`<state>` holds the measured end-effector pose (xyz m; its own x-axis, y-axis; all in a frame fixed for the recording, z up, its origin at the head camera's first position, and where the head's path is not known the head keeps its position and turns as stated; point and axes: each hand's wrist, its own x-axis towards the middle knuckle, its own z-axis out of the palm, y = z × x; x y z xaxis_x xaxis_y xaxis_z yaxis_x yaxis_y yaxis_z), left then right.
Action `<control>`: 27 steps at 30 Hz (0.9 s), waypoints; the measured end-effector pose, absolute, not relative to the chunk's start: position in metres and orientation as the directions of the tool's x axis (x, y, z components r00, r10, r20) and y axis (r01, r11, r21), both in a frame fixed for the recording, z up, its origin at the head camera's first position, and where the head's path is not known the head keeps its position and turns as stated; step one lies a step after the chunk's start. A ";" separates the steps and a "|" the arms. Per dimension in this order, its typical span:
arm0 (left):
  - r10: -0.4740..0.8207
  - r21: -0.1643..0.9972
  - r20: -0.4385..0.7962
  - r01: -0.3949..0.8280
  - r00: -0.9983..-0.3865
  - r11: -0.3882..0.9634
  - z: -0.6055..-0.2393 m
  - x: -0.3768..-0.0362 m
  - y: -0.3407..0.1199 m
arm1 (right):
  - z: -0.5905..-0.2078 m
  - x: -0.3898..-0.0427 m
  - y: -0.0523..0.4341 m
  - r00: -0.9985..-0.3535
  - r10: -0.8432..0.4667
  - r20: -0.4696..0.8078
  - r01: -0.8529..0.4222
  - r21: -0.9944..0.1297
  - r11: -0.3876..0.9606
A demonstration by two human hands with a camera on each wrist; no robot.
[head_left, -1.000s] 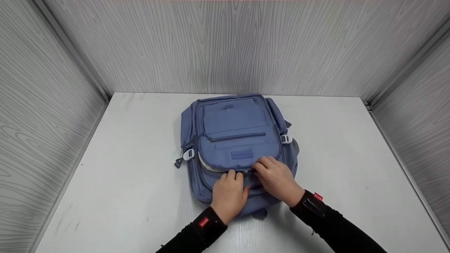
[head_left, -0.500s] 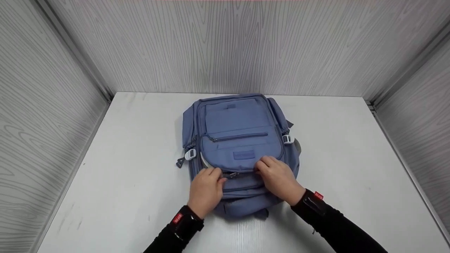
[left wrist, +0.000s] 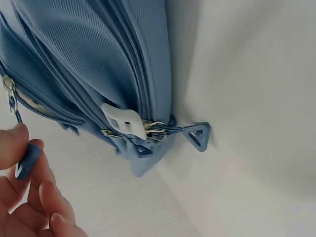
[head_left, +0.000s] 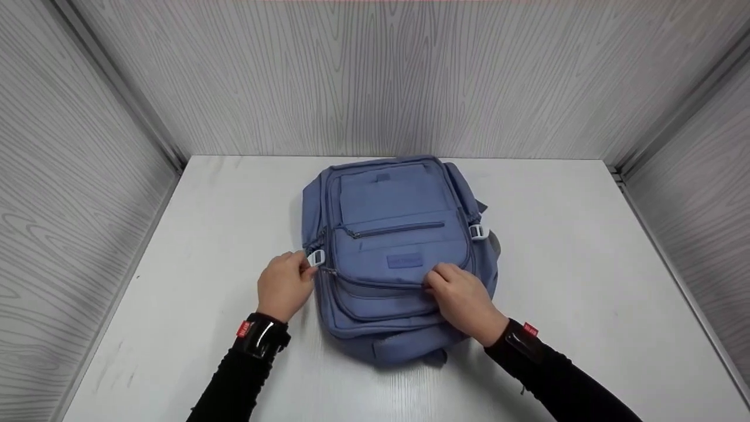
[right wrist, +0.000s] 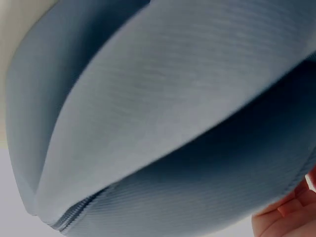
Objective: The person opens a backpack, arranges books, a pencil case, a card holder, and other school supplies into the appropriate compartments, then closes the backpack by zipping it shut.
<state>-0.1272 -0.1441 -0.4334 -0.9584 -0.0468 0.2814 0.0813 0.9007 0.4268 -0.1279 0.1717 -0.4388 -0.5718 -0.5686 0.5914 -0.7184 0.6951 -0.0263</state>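
Left hand (head_left: 285,285) is lying at the backpack's (head_left: 398,234) left edge, forearm angling in from the near side. Its thumb and forefinger are pinching the blue zipper pull (left wrist: 27,160); the other fingers are curling loosely. Right hand (head_left: 463,302) is resting on the front pocket's near edge, fingers bent and pressing the fabric; a true grip cannot be confirmed.

Backpack is lying flat, front face up, at the centre of the white table (head_left: 586,264), long axis running away from the person.

Left wrist view is showing the pinched pull, a white buckle (left wrist: 123,121) and a triangular cord end (left wrist: 197,134). Right wrist view is showing only blurred blue fabric.
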 end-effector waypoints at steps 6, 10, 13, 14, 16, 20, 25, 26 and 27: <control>-0.027 0.375 0.246 0.069 -0.969 0.925 -0.428 -0.160 -0.144 | -0.442 -0.122 0.170 -0.570 -0.549 0.612 -0.718 -0.046 0.695; -0.061 0.354 0.201 0.014 -0.978 0.935 -0.429 -0.184 -0.148 | -0.445 -0.118 0.166 -0.574 -0.531 0.624 -0.714 -0.064 0.697; -0.093 0.359 0.154 -0.032 -0.984 0.933 -0.429 -0.196 -0.154 | -0.447 -0.115 0.161 -0.574 -0.526 0.627 -0.719 -0.079 0.690; -0.099 0.357 0.149 -0.040 -0.984 0.933 -0.430 -0.200 -0.156 | -0.447 -0.115 0.160 -0.575 -0.526 0.627 -0.721 -0.084 0.688; -0.110 0.349 0.145 -0.053 -0.983 0.936 -0.431 -0.204 -0.159 | -0.448 -0.114 0.157 -0.573 -0.526 0.629 -0.726 -0.091 0.682; -0.131 0.332 0.148 -0.075 -0.980 0.940 -0.433 -0.212 -0.161 | -0.450 -0.112 0.154 -0.566 -0.527 0.634 -0.735 -0.099 0.671; -0.108 0.341 0.148 -0.052 -0.983 0.939 -0.438 -0.215 -0.160 | -0.451 -0.111 0.154 -0.566 -0.520 0.640 -0.739 -0.116 0.663; -0.102 0.351 0.154 -0.043 -0.983 0.936 -0.439 -0.213 -0.161 | -0.451 -0.111 0.155 -0.570 -0.517 0.639 -0.741 -0.128 0.659; -0.096 0.359 0.165 -0.030 -0.982 0.933 -0.440 -0.210 -0.162 | -0.451 -0.111 0.156 -0.575 -0.514 0.637 -0.743 -0.142 0.655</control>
